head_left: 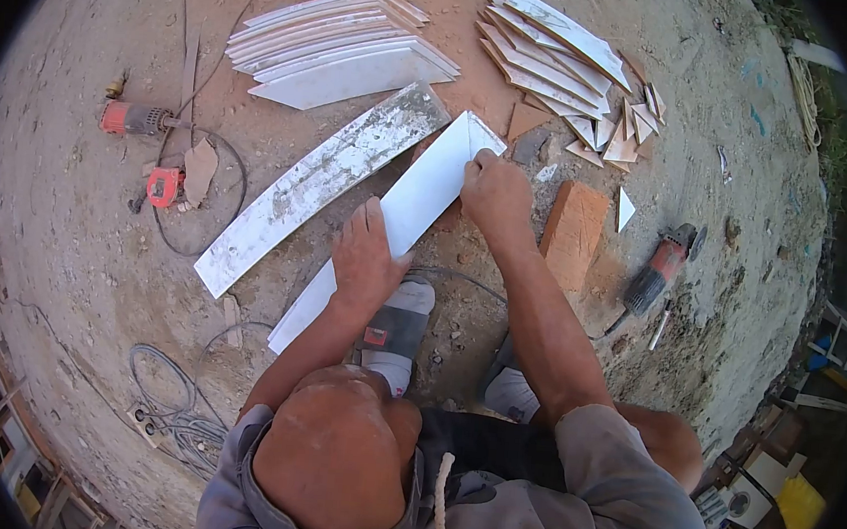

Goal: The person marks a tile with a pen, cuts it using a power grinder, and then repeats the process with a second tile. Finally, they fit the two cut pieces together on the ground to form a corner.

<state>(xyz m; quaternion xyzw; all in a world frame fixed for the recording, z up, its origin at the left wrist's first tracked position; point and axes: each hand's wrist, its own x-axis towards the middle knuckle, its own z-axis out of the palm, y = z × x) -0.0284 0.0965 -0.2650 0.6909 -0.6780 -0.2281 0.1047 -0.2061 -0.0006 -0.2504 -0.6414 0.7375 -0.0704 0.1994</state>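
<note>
A long white tile strip (pixel 427 193) lies slantwise in front of me, with a diagonal line or edge across its far end. My left hand (pixel 365 255) spans the strip's middle, fingers over one edge and thumb at the other, holding it. At the far end my right hand (pixel 497 189) is closed with its knuckles up, against the strip's right edge; whatever it pinches is hidden. Left of the strip rests a longer, slightly curved board (pixel 320 187) with stained, flaking white patches. An orange brick (pixel 573 235) sits to the right of my right hand.
Beyond are a neat tile stack (pixel 346 52), a looser stack (pixel 549 56) and triangular offcuts (pixel 638 127). An angle grinder (pixel 660 273) lies right, a red power tool (pixel 136 120) and red tape measure (pixel 163 186) left. Grey cable (pixel 174 404) coils near my left side.
</note>
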